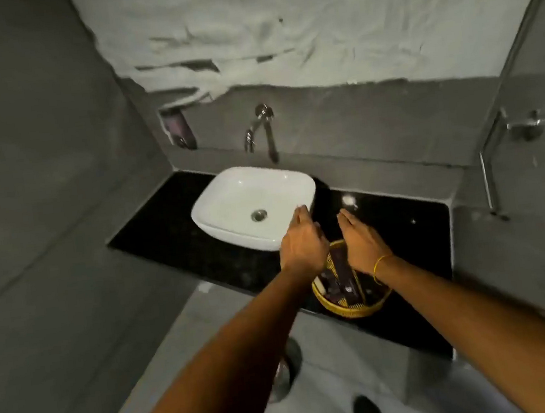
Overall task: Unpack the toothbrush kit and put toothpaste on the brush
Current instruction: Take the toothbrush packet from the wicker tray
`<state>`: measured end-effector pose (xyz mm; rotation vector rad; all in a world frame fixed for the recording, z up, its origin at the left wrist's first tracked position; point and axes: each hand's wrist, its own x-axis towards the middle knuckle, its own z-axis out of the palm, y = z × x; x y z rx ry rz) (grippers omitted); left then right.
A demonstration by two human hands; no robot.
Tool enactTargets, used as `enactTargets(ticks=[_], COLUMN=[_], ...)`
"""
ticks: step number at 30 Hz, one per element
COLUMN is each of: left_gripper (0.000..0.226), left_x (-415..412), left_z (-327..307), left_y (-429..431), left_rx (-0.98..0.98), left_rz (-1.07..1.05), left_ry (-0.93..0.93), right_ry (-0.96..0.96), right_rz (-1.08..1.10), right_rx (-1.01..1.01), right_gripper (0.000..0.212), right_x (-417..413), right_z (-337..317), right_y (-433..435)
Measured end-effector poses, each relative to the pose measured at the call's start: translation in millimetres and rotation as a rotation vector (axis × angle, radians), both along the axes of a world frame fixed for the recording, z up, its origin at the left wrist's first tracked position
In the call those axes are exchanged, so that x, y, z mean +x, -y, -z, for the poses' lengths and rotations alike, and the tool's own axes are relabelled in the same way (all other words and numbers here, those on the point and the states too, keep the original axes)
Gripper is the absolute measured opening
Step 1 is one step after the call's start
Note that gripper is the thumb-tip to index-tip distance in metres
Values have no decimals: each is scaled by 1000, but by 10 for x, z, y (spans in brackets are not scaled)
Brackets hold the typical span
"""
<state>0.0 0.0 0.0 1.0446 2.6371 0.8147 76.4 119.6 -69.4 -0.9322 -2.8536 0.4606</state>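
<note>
Bare hands (331, 240) over round woven basket (350, 306)

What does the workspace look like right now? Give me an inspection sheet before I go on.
Surface: black counter, glossy, with a white basin standing on its left part.
Job's things: yellow basket at the counter's front edge holds dark packets; no brush or toothpaste is out yet.
Clutter: small white object on the counter right of the basin, too blurred to identify.
Grippers: left hand and right hand are over the basket, palms down; neither is visibly gripping anything.
Cables: nothing seen.
Surroundings: wall tap above the basin, grey tiled walls, crumpled white sheet over the upper wall.
</note>
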Motion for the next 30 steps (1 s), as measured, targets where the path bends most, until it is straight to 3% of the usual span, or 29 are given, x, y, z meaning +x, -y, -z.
enactTargets(ticks=[3, 7, 13, 15, 18, 19, 22, 27, 30], left_gripper=[42, 50, 32, 31, 32, 32, 28, 30, 29], left_x=[87, 125, 73, 82, 52, 37, -10, -93, -99], left_z=[663, 1535, 2055, 2124, 2235, 2240, 2173, 1882, 1540], left_y=[-488, -948, -1206, -1233, -1284, -1296, -1272, -1006, -565], left_rx=[-157, -333, -345, -334, -318, -301, -233, -38, 184], left_rz=[33, -17, -214, -238, -257, -255, -289, -381, -372], left_ry=[200, 410, 677, 719, 765, 780, 829, 903, 1056], right_ry=[8, 8, 480, 364, -30, -86, -157, -283, -325], right_rz=[192, 317, 91, 133, 389, 453, 527, 565, 485], right_rx=[-86, -288, -253, -250, -452, -511, -704, -905, -995], right_gripper=[35, 31, 27, 25, 39, 34, 14, 33, 25], right_x=[94, 167, 53, 82, 125, 127, 127, 129, 110], right_z=[790, 1393, 1794, 1883, 1882, 1836, 1682, 1207, 861], right_y=[-322, -404, -399, -404, -479, -505, -562, -463, -323])
